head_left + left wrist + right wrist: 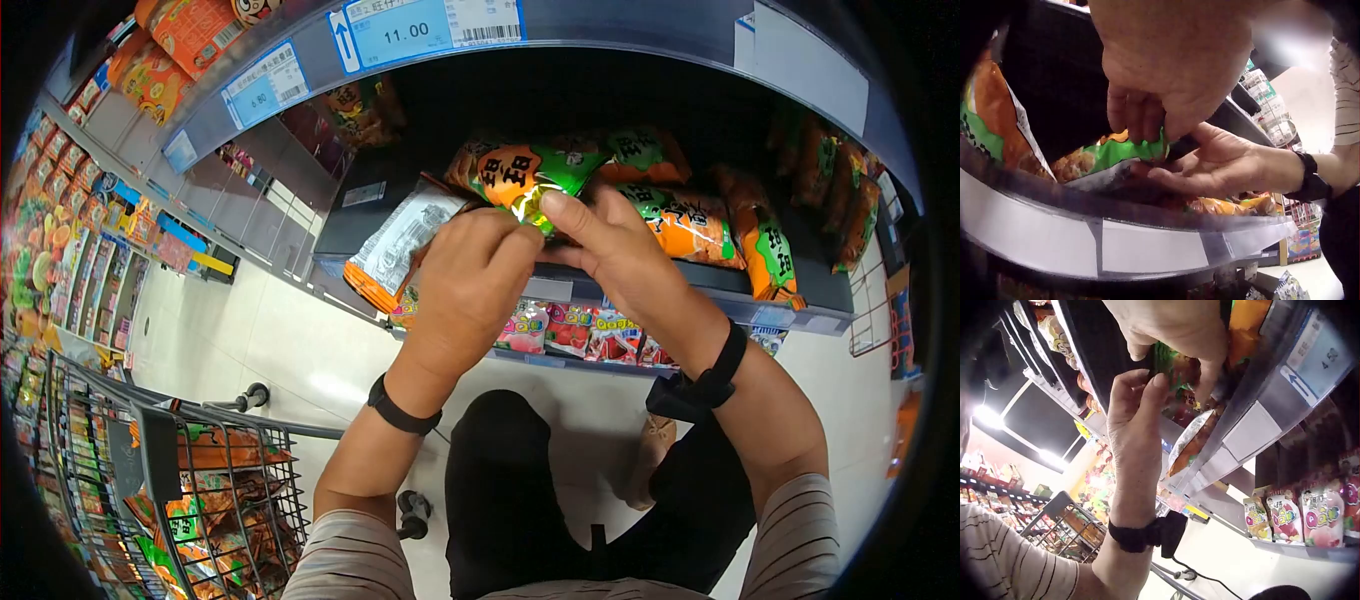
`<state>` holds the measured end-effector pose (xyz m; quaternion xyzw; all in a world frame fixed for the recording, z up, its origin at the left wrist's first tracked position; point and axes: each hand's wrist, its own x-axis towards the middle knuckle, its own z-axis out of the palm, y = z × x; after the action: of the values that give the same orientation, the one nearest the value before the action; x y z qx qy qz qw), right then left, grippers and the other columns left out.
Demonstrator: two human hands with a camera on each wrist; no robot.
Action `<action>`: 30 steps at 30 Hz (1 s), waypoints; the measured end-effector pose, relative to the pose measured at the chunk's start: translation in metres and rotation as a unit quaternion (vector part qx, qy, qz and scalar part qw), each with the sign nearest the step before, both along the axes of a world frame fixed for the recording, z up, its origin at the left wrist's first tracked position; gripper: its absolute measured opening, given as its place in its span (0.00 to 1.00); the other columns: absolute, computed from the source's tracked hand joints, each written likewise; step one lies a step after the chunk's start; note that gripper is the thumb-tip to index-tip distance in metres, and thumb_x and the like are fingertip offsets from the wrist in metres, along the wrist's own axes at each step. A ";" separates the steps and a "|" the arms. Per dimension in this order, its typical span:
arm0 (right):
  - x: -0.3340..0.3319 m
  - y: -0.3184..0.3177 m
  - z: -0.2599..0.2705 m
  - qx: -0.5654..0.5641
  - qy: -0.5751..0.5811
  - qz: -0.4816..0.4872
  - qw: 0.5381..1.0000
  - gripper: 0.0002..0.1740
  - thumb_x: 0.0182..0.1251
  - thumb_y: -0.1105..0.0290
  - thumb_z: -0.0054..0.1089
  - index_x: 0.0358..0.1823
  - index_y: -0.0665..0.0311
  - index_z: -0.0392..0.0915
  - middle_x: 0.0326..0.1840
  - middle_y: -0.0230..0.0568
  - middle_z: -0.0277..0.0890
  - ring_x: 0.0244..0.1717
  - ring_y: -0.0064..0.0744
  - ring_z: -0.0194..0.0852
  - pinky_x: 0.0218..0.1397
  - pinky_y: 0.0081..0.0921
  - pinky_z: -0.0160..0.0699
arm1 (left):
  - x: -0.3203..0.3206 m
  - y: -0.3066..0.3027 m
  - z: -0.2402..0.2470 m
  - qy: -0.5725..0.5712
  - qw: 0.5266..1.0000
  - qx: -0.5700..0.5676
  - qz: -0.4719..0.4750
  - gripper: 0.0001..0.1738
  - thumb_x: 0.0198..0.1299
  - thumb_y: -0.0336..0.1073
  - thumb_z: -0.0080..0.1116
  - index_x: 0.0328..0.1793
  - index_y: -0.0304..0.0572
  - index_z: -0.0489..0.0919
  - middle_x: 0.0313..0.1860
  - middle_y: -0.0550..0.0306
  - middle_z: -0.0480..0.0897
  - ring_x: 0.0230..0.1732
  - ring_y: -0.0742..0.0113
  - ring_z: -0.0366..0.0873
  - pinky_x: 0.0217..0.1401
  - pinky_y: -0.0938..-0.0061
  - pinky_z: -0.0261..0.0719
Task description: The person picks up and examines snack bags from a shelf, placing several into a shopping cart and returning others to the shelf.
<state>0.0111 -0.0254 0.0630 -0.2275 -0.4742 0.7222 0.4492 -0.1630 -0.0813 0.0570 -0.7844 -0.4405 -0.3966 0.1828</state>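
An orange and green snack bag (510, 170) is held at its near end by both hands over the shelf edge. The left hand (460, 285) pinches the bag's end with curled fingers. Close beside it, the right hand (630, 250) grips the same end, thumb on top. In the left wrist view, the left hand (1166, 62) covers part of the green bag end (1125, 152), with the right hand (1225, 164) beside it. The right wrist view has the right hand (1172, 328) above, the bag (1175, 369) and the left hand (1135, 422).
Similar bags (690, 225) lie on the dark shelf to the right; a silver-backed bag (405, 240) leans over its front edge at left. Price tags line the shelf rail (620, 30) above. A wire cart (220, 480) holding bags stands lower left. Candy packs (570, 330) fill the shelf below.
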 end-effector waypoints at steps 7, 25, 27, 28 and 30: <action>0.011 0.033 -0.021 -0.041 -0.025 -0.073 0.996 0.17 0.77 0.64 0.56 0.59 0.69 0.76 0.46 0.43 0.83 0.42 0.34 0.88 0.46 0.30 0.89 | -0.015 0.002 0.001 0.025 1.000 -0.002 0.017 0.25 0.54 0.34 0.76 0.59 0.43 0.82 0.58 0.48 0.81 0.62 0.44 0.80 0.66 0.53 0.75; 0.046 0.042 -0.002 0.059 0.022 -0.065 0.996 0.13 0.79 0.68 0.52 0.55 0.69 0.78 0.45 0.46 0.82 0.33 0.36 0.81 0.39 0.33 0.83 | -0.095 -0.007 -0.012 -0.072 0.967 -0.136 0.204 0.27 0.72 0.42 0.63 0.70 0.31 0.76 0.61 0.39 0.81 0.60 0.45 0.82 0.60 0.58 0.81; 0.049 0.042 -0.007 0.066 -0.005 -0.055 0.996 0.15 0.80 0.64 0.52 0.54 0.67 0.79 0.45 0.45 0.82 0.34 0.34 0.80 0.37 0.32 0.82 | -0.101 -0.019 0.004 -0.341 0.894 -0.255 0.142 0.25 0.76 0.43 0.58 0.70 0.32 0.76 0.61 0.44 0.84 0.61 0.55 0.83 0.61 0.63 0.80; 0.048 0.041 -0.002 0.010 0.017 -0.027 0.999 0.15 0.80 0.63 0.53 0.54 0.66 0.80 0.45 0.45 0.82 0.35 0.34 0.80 0.37 0.31 0.81 | -0.092 -0.029 0.022 -0.414 0.856 -0.299 0.078 0.27 0.79 0.47 0.55 0.72 0.34 0.76 0.61 0.48 0.85 0.63 0.63 0.80 0.64 0.67 0.78; 0.043 0.043 0.002 -0.041 0.016 0.037 0.998 0.16 0.79 0.60 0.55 0.54 0.64 0.81 0.45 0.42 0.81 0.36 0.30 0.79 0.34 0.28 0.79 | -0.095 -0.030 0.019 -0.437 0.820 -0.365 -0.050 0.27 0.79 0.48 0.55 0.73 0.35 0.76 0.62 0.49 0.84 0.63 0.63 0.80 0.66 0.68 0.76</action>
<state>0.0545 0.0171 0.0649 -0.2159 -0.4453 0.7608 0.4199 -0.2575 -0.1110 0.0762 -0.5587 -0.5471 -0.5165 -0.3489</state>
